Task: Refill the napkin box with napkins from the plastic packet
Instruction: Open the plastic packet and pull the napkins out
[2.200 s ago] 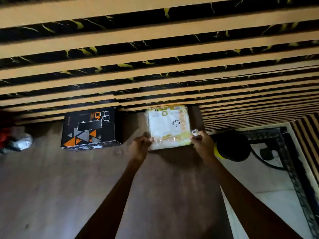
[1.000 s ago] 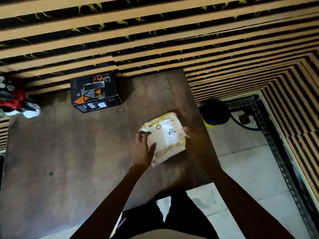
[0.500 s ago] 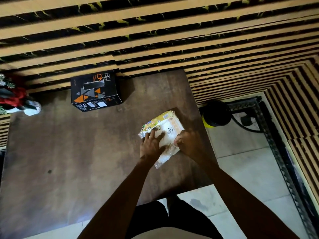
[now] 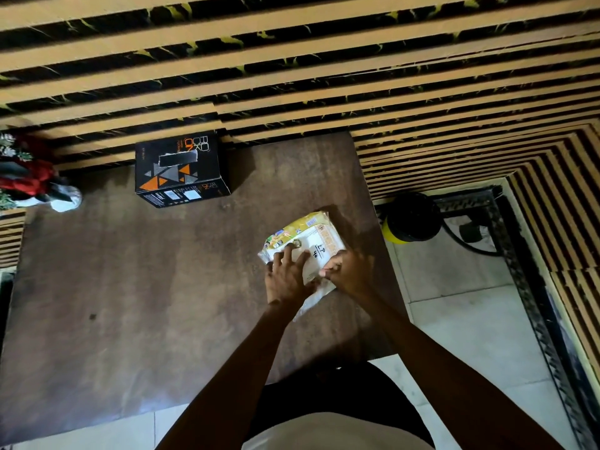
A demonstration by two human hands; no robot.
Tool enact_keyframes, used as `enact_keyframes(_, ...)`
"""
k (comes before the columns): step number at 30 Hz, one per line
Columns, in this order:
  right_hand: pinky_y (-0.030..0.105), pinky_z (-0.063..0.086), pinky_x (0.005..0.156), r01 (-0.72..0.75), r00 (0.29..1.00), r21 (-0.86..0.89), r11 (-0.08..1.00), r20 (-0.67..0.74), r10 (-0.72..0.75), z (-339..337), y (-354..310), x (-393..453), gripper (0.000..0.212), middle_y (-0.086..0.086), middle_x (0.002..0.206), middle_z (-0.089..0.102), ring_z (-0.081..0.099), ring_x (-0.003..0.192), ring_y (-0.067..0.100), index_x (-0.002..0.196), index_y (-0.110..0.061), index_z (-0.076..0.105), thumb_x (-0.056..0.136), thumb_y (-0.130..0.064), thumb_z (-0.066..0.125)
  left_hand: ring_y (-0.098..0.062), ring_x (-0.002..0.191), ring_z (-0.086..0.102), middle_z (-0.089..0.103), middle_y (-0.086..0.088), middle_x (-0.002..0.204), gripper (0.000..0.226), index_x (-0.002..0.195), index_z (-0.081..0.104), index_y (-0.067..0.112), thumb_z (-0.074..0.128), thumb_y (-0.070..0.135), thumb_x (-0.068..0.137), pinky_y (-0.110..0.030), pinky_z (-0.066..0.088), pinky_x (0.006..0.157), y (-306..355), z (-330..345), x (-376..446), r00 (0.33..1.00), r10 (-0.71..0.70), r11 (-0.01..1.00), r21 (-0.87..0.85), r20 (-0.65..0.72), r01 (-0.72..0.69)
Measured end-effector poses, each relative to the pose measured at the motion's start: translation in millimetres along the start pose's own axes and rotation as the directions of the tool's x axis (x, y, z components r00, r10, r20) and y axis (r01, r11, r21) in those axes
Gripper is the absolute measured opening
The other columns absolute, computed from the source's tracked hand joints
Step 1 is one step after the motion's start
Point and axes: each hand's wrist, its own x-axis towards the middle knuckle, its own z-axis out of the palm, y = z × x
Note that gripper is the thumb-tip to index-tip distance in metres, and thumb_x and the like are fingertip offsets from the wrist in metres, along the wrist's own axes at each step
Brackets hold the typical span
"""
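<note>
A plastic packet of white napkins (image 4: 308, 243), with yellow print and a handwritten mark, lies on the brown table (image 4: 130, 287) near its right edge. My left hand (image 4: 287, 279) rests flat on the packet's near half with the fingers spread. My right hand (image 4: 347, 271) pinches the packet's near right edge with the fingers curled. The black napkin box (image 4: 180, 172), with orange triangles and a slot in its top, stands at the table's far side against the striped wall, well left of the packet.
A red and white ornament (image 4: 35, 183) sits at the table's far left corner. On the tiled floor to the right stands a black and yellow round object (image 4: 410, 219) with a cable. Striped wall panels run behind the table.
The packet came from the far edge toward me and now lies on the table. My left hand moved on top of it with the fingers spread, and my right hand closed on its right edge.
</note>
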Motion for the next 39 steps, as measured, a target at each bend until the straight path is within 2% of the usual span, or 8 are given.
enact_keyframes(11,0.037,0.028,0.094,0.073,0.997,-0.014,0.997,-0.022,-0.074,2.2,9.8,-12.3,0.028,-0.001,0.107,0.071,0.052,0.111,0.025,0.086,-0.017,0.074,0.074,-0.042,0.074,-0.026,0.134,0.035,0.032,-0.001,0.150,0.069,0.137,0.039,0.037,0.062,0.061,0.076,-0.047,0.039,0.105,5.6,7.1,-8.6,0.997,-0.073,0.997,-0.034,0.011,0.073)
enact_keyframes(16,0.026,0.046,0.076,0.290,0.957,0.009,0.957,0.029,-0.290,-7.2,46.5,-22.6,0.046,0.002,0.091,0.076,0.067,0.089,0.023,0.075,-0.018,0.077,0.078,-0.055,0.049,-0.027,0.131,0.037,0.037,-0.002,0.145,0.071,0.134,0.046,0.034,0.062,0.065,0.073,-0.047,0.034,0.109,1.4,-0.4,-1.9,0.999,-0.038,0.996,-0.079,0.004,0.038)
enact_keyframes(20,0.014,0.041,0.075,0.322,0.947,0.058,0.945,-0.011,-0.322,-14.2,68.6,-32.3,0.025,0.005,0.088,0.075,0.066,0.086,0.018,0.079,-0.014,0.076,0.084,-0.032,0.058,-0.025,0.115,0.052,0.057,-0.002,0.125,0.033,0.117,0.063,0.023,0.060,0.035,0.087,-0.038,0.046,0.094,-2.3,-8.5,-16.6,0.983,0.061,0.967,-0.233,-0.175,-0.102)
enact_keyframes(23,0.021,0.048,0.074,0.400,0.914,0.069,0.914,-0.109,-0.392,-6.7,76.8,-36.8,0.035,0.002,0.084,0.070,0.059,0.083,0.009,0.074,-0.016,0.072,0.091,-0.035,0.047,-0.022,0.090,0.066,0.068,-0.002,0.102,0.023,0.104,0.067,0.019,0.062,0.034,0.087,-0.031,0.054,0.075,7.4,-8.6,-32.9,0.975,0.217,0.867,-0.471,0.055,-0.166)
enact_keyframes(25,0.027,0.052,0.070,0.412,0.907,0.048,0.910,-0.121,-0.404,-5.5,81.4,-38.9,0.029,0.000,0.085,0.068,0.060,0.083,0.011,0.074,-0.018,0.071,0.092,-0.029,0.052,-0.023,0.092,0.067,0.070,-0.004,0.105,0.028,0.106,0.068,0.021,0.066,0.037,0.083,-0.029,0.052,0.077,19.5,-4.2,-39.1,0.935,0.269,0.912,-0.373,0.230,-0.170)
enact_keyframes(34,0.028,0.043,0.092,0.586,0.793,-0.105,0.804,-0.133,-0.595,-5.2,101.2,-40.8,0.010,0.000,0.082,0.070,0.063,0.094,0.020,0.070,-0.020,0.071,0.077,-0.017,0.064,-0.025,0.079,0.069,0.072,-0.013,0.089,0.007,0.082,0.069,0.009,0.062,0.011,0.084,-0.035,0.056,0.070,31.6,-8.8,-38.9,0.986,-0.045,0.763,-0.631,0.159,0.136)
enact_keyframes(37,0.032,0.048,0.090,0.620,0.765,-0.067,0.781,-0.168,-0.622,0.4,110.8,-39.2,0.014,0.002,0.079,0.069,0.059,0.093,0.020,0.068,-0.015,0.069,0.080,-0.017,0.061,-0.020,0.066,0.066,0.067,-0.010,0.087,0.011,0.080,0.061,0.013,0.057,0.006,0.088,-0.030,0.055,0.058,26.9,-12.4,-35.6,0.970,-0.099,0.640,-0.732,0.221,0.232)
enact_keyframes(39,0.038,0.053,0.084,0.604,0.783,-0.061,0.795,-0.143,-0.605,2.1,113.7,-39.3,0.015,0.002,0.080,0.069,0.062,0.089,0.023,0.070,-0.015,0.069,0.081,-0.018,0.059,-0.017,0.067,0.066,0.069,-0.007,0.086,0.005,0.086,0.064,0.010,0.063,0.015,0.088,-0.031,0.056,0.062,28.7,-13.1,-35.1,0.977,-0.053,0.687,-0.702,0.209,0.187)
